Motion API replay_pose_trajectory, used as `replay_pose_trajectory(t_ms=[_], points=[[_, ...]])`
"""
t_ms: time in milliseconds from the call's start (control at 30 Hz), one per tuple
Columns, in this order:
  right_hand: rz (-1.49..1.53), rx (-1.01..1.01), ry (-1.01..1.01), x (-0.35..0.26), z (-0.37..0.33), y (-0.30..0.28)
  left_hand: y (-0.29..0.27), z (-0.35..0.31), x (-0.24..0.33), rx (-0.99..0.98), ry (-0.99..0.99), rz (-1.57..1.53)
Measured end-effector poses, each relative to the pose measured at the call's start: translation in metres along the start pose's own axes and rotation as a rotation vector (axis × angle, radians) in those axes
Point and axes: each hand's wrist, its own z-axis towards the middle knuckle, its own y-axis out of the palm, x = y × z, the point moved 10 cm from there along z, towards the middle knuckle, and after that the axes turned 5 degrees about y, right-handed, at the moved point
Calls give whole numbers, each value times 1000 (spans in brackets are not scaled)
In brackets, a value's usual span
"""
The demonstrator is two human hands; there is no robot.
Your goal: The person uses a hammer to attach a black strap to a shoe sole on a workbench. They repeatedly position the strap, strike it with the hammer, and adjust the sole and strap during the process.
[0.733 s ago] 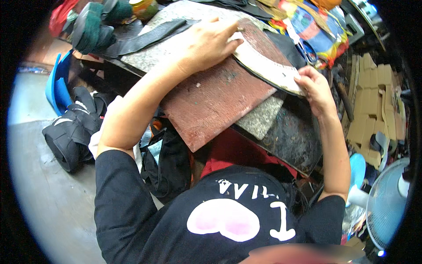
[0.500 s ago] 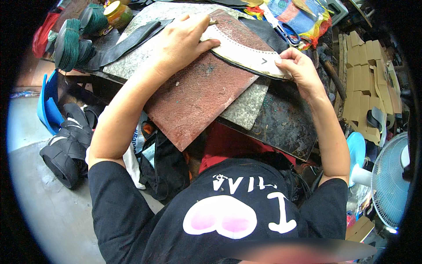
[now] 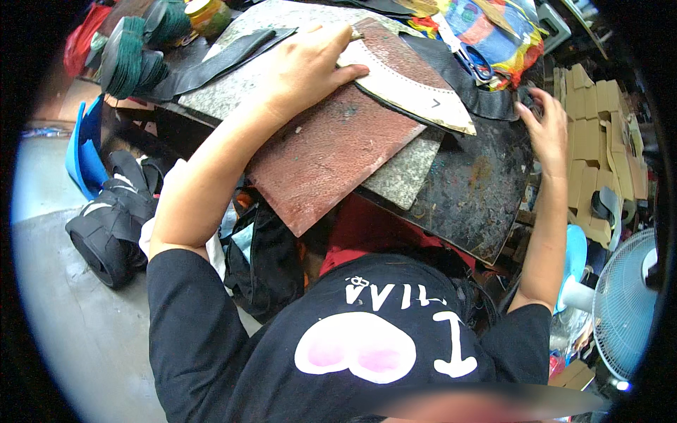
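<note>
Head view shows the right hand [image 3: 544, 127] gone from the pale curved pattern piece [image 3: 412, 92], whose near end it was pressing half a second ago; it now sits at the right edge of the bench [image 3: 486, 204], fingers bent toward the dark clutter beside the stacked cardboard pieces [image 3: 592, 141]. Whether it grips anything there cannot be told. The left hand [image 3: 310, 67] has stayed where it was, spread flat with the palm down, pressing the far end of the pattern piece onto the reddish sheet [image 3: 331, 151]; a thin tool tip pokes out past its fingers. The bench also sits lower and more central in the picture than before.

The pattern piece is a long, arched strip, cream on top with a dark underside edge, lying across the upper right corner of the reddish sheet. That sheet is flat, four-sided, and finely grained like leather or rubber, with a few dark smudges. Under it lies a speckled grey slab [image 3: 402, 173], and under that the black, stained benchtop. Blue-handled scissors [image 3: 476, 63] rest on colourful fabric behind the strip. Dark green rolls [image 3: 130, 60] stand at the far left, and a pale blue fan [image 3: 624, 310] is at the lower right.
</note>
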Motion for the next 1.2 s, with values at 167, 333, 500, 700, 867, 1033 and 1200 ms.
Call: replay_pose_trajectory(t_ms=[167,333,500,700,867,1033,1200], points=[[-54,-120,177,101,-22,28,0,-1,-1,8,-9,-8],[426,18,446,83,-39,8,4,-3,-7,-22,-75,-44],[758,-141,160,-55,-40,-27,-7,-2,3,69,74,3],[505,-151,-68,-151,-36,-17,-5,-2,2,87,106,17],[326,-96,-144,-171,-33,-9,-8,-2,5,107,120,23],[344,-89,-180,-175,-33,-10,0,7,-16,20,1,-90],[323,-98,-174,-175,-32,-9,-8,22,-80,215,-306,-260]])
